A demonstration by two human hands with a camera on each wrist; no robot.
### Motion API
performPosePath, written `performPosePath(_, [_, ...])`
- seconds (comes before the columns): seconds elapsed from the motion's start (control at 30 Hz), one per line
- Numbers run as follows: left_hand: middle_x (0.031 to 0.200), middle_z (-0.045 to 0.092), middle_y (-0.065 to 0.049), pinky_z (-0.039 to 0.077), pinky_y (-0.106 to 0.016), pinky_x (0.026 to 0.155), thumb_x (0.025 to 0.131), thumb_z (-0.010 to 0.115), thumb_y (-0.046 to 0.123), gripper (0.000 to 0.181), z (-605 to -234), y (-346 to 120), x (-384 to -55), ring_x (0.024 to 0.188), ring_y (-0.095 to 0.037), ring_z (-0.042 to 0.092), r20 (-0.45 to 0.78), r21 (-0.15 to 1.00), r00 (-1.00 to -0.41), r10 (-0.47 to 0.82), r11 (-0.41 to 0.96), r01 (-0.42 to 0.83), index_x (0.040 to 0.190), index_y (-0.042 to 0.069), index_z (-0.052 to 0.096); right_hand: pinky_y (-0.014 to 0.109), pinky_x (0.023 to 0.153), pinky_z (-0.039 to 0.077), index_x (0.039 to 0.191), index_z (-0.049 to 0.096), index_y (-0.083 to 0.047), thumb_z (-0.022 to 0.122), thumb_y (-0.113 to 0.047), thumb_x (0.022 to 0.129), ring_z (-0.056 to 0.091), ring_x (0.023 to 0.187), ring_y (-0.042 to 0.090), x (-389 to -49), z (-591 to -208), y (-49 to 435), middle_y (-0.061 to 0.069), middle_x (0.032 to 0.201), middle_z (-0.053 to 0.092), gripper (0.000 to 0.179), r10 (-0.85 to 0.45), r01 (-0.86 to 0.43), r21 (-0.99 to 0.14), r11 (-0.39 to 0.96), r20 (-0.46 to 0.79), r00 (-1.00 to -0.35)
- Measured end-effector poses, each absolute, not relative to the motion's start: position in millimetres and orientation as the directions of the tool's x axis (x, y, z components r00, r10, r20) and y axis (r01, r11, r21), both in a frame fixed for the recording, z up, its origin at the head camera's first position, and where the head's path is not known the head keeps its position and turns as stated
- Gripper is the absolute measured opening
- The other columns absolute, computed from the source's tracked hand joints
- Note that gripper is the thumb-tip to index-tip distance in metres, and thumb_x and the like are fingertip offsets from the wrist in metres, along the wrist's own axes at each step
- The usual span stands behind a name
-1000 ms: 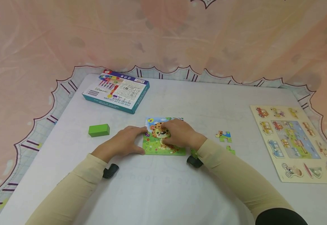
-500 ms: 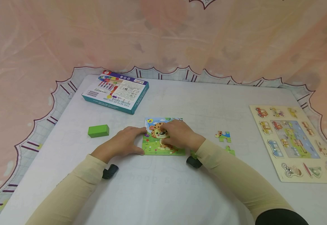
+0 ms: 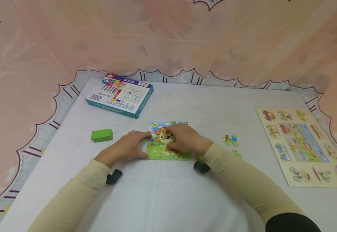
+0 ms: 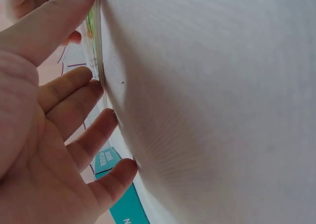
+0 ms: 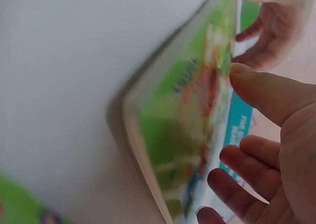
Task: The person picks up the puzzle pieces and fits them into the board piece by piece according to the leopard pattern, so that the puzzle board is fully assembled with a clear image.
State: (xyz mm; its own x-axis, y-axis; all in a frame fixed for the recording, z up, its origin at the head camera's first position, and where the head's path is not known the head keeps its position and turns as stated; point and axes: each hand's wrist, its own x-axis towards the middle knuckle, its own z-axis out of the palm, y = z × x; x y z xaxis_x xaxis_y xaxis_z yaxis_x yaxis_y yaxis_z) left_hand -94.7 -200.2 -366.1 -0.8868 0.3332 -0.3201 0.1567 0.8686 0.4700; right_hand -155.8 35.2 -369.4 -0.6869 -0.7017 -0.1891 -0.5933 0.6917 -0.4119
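A square leopard jigsaw puzzle (image 3: 158,153) lies flat on the white table, partly hidden under my right hand. Along its left edge rests my left hand (image 3: 125,146), thumb at the lower corner and fingers spread farther up. In the left wrist view the relaxed fingers (image 4: 81,108) touch the table beside the board. My right hand (image 3: 187,138) is over the right half of the picture, its thumb and fingers apart. The right wrist view has the thumb (image 5: 252,83) against the puzzle's surface, with nothing pinched between it and the loosely bent fingers. Any seams under that hand are hidden.
Loose jigsaw pieces (image 3: 230,140) lie to the right, one partly behind my right wrist. A green block (image 3: 102,135) sits at the left, and a teal-edged box (image 3: 119,95) stands behind it. A wooden vehicle puzzle board (image 3: 307,148) is at the far right.
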Motion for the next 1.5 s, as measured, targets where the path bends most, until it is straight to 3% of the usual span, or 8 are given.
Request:
performPosePath(0.3, [0.152,0.045,-0.013,0.031,-0.053,0.115,0.079,0.087,0.027,0.085,-368,-201,-95,0.142,-0.036,0.035,-0.312,0.465,-0.889,0.336,0.87,0.165,0.15,0.007,0.045,0.047,0.113,0.036,0.146,0.048,-0.002,0.073,-0.034,0.092,0.043,0.136,0.035,-160,-352,72,0.015,0.146,0.051,0.067,-0.642,-0.53,-0.432,0.73,-0.168,-0.748])
performPosePath(0.53, [0.152,0.045,-0.014,0.03,-0.053,0.115,0.079,0.087,0.027,0.085,-368,-201,-95,0.141,-0.037,0.035,-0.303,0.47,-0.89,0.342,0.865,0.173,0.15,0.006,0.045,0.05,0.107,0.042,0.147,0.048,-0.004,0.074,-0.031,0.091,0.05,0.128,0.033,-156,-343,108,0.016,0.145,0.051,0.067,-0.578,-0.468,-0.436,0.769,-0.159,-0.801])
performPosePath(0.77, [0.152,0.044,-0.014,0.03,-0.053,0.115,0.079,0.087,0.027,0.086,-369,-201,-95,0.141,-0.037,0.035,-0.305,0.467,-0.892,0.334,0.869,0.166,0.151,0.007,0.045,0.054,0.108,0.04,0.146,0.049,-0.002,0.074,-0.028,0.091,0.05,0.127,0.036,-151,-344,140,0.018,0.146,0.049,0.066,-0.519,-0.406,-0.45,0.795,-0.16,-0.84])
performPosePath(1.13, [0.152,0.044,-0.014,0.031,-0.055,0.114,0.079,0.086,0.027,0.085,-369,-201,-94,0.142,-0.037,0.034,-0.307,0.468,-0.893,0.33,0.869,0.16,0.151,0.007,0.045,0.058,0.101,0.045,0.143,0.05,0.003,0.073,-0.024,0.091,0.055,0.121,0.041,-146,-355,185,0.025,0.142,0.051,0.063,-0.484,-0.379,-0.454,0.807,-0.141,-0.863])
performPosePath(1.5, [0.152,0.044,-0.014,0.031,-0.054,0.114,0.08,0.086,0.027,0.085,-371,-202,-94,0.142,-0.037,0.034,-0.308,0.47,-0.893,0.329,0.868,0.158,0.151,0.007,0.045,0.062,0.1,0.044,0.143,0.049,0.002,0.074,-0.028,0.091,0.053,0.121,0.044,-140,-363,215,0.028,0.138,0.052,0.065,-0.395,-0.295,-0.386,0.874,-0.211,-0.894])
